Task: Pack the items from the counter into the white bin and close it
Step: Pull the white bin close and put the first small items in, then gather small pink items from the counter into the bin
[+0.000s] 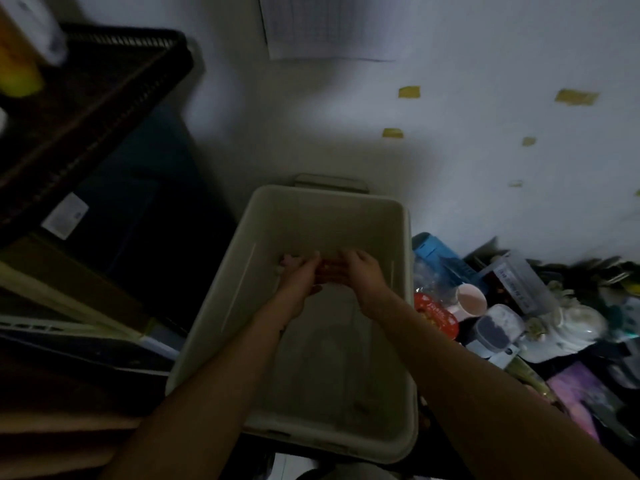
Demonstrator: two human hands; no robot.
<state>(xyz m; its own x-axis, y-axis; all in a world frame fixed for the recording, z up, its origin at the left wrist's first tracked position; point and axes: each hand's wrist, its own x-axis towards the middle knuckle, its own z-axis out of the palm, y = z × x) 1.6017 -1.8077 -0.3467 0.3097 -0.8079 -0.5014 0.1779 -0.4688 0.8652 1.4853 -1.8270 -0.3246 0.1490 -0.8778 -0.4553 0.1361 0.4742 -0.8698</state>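
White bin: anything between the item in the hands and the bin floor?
Nothing visible. The left hand and right hand are inside the white bin, with a reddish item between them, too dim to identify. No lid covers the opening, and nothing shows on the floor directly below the item.

Open white bin (346, 216), reddish item (327, 271) inside

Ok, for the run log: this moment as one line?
phase: packing | left hand and right hand: hold reddish item between them inside white bin | bin: open
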